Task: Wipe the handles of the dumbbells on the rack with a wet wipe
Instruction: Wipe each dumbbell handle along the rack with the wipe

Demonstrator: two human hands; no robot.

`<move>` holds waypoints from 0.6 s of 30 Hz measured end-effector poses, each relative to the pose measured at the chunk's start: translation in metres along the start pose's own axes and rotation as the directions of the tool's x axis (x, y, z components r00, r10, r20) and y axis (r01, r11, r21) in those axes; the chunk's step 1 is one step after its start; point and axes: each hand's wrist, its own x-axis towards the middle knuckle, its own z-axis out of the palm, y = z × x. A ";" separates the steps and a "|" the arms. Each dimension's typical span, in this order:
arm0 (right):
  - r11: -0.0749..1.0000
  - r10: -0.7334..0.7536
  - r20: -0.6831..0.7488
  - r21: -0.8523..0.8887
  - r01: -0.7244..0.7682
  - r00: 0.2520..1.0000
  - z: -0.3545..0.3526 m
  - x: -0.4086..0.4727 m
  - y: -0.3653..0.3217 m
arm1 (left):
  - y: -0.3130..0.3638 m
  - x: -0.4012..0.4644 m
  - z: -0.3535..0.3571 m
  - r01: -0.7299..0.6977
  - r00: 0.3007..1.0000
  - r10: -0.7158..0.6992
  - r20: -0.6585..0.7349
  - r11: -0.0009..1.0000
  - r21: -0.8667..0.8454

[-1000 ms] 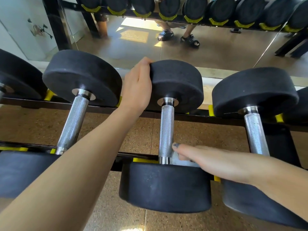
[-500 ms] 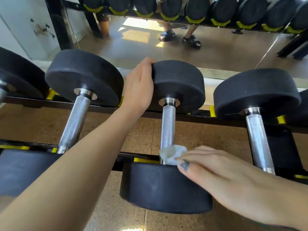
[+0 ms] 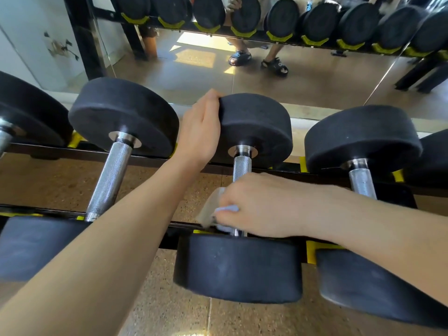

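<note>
Middle dumbbell (image 3: 242,265), on rack (image 3: 60,154): left hand (image 3: 202,132) gripped its far head, likely steadying it. Right hand (image 3: 257,207) clenched wet wipe (image 3: 213,207) around the knurled handle (image 3: 242,166), near head end, for wiping.

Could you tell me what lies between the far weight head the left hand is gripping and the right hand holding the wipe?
In the head view, only the bare knurled handle of that dumbbell spans from the far head down to the right hand.

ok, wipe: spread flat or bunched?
Bunched. The wet wipe is crumpled under the right hand, wrapped against the middle dumbbell's handle; only a corner sticks out.
</note>
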 end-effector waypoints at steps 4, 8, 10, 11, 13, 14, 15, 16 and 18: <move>0.983 -0.040 -0.222 -0.184 -0.002 0.974 0.001 -0.014 0.010 | 0.001 -0.001 -0.002 -0.010 1.000 0.010 -0.003 1.000 -0.001; 0.960 -0.028 -0.338 -0.271 -0.068 0.941 -0.001 -0.010 0.037 | 0.004 -0.003 -0.003 -0.013 1.000 0.013 -0.007 1.000 -0.028; 0.962 -0.030 -0.396 -0.261 -0.082 0.918 -0.001 -0.007 0.039 | 0.005 -0.003 -0.002 -0.013 1.000 0.012 -0.005 0.999 -0.037; 0.966 -0.031 -0.427 -0.246 -0.083 0.904 0.003 -0.008 0.036 | 0.005 -0.003 -0.002 -0.008 1.000 0.008 -0.005 0.999 -0.041; 0.987 0.000 -0.467 -0.143 -0.075 0.884 0.017 -0.011 0.024 | 0.006 -0.003 -0.002 -0.003 1.000 0.003 -0.001 0.999 -0.043; 0.995 0.009 -0.485 -0.079 -0.055 0.874 0.021 -0.013 0.020 | 0.006 -0.002 -0.003 -0.003 1.000 0.003 -0.002 0.999 -0.041; 0.999 0.005 -0.478 -0.032 -0.023 0.878 0.023 -0.018 0.017 | 0.006 -0.003 -0.003 -0.002 1.000 0.002 -0.004 0.999 -0.042; 0.999 -0.001 -0.452 0.035 0.019 0.892 0.022 -0.022 0.017 | 0.005 -0.002 -0.004 -0.001 1.000 0.001 -0.005 0.999 -0.043; 0.970 -0.011 -0.337 0.225 0.092 0.941 0.016 -0.030 0.017 | 0.004 -0.001 -0.003 -0.004 1.000 0.004 -0.003 0.999 -0.039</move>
